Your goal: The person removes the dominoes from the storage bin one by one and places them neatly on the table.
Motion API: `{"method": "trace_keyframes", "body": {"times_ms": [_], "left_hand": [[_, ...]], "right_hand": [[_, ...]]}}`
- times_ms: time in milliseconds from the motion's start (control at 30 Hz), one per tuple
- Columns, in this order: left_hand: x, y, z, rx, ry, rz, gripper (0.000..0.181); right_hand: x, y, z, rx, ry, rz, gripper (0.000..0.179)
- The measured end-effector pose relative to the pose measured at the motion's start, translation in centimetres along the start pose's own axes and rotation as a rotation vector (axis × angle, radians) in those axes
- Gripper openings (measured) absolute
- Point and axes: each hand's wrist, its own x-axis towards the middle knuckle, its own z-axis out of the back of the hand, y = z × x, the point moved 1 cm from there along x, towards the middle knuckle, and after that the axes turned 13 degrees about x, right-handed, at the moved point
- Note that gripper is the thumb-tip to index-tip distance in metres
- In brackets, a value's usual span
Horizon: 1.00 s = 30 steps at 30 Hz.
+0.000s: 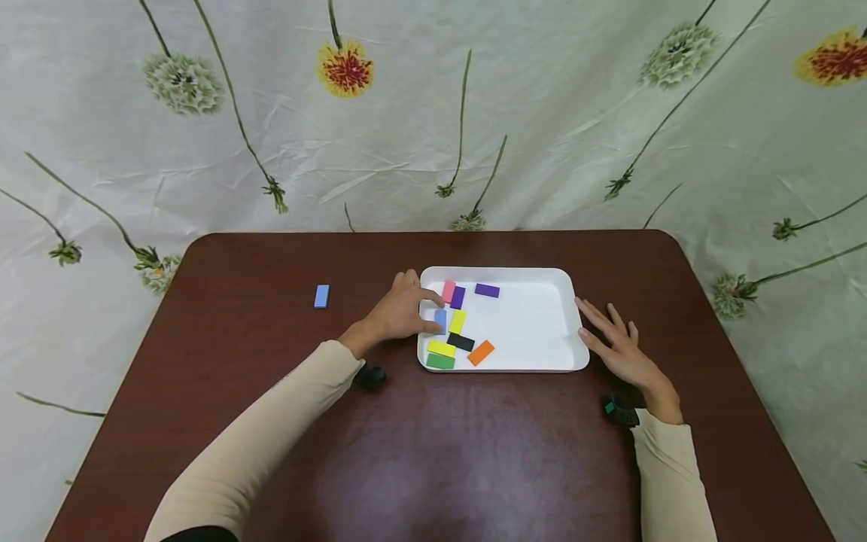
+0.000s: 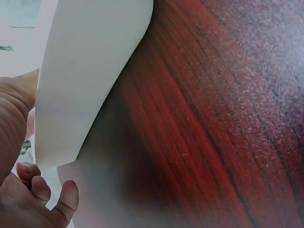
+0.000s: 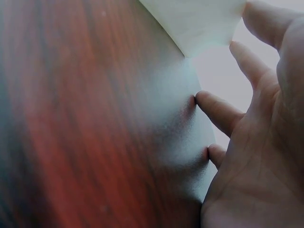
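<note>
Beige sleeves (image 1: 257,433) foremost — left hand (image 1: 401,307) pinching blue block (image 1: 441,317) in white tray (image 1: 531,324), right hand (image 1: 626,352) straight-fingered beside it.

Table (image 1: 528,459): dark reddish-brown, wood-grained, far corners rounded, a soft sheen across its near middle.
Cloth (image 1: 555,173): pale, creased, spreading behind the table and past both sides.
Dandelion heads (image 1: 183,83): whitish-green prints, upper left and upper right.
Yellow flowers (image 1: 346,68): red-centred prints near the top.

Creased flower-print cloth (image 1: 542,181) behind — reddish-brown table (image 1: 528,467), rounded corners, soft sheen.
</note>
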Motion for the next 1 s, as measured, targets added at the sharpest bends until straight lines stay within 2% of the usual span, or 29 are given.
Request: {"method": "trace_keyframes", "body": {"times_ms": [367,767,1000], "left_hand": [[0.14,-0.18,-0.35,0.051,0.0,0.013,0.047],[0.25,-0.35,-0.3,0.068,0.027,0.026,0.048],[0.21,-0.19,-0.34,0.074,0.02,0.021,0.048]], "right_hand": [[-0.04,-0.08,0.05,0.004,0.003,-0.003,0.064],[-0.14,0.2,0.07,0.009,0.002,0.011,0.065],[-0.03,-0.05,0.02,0.002,-0.002,0.006,0.064]]}}
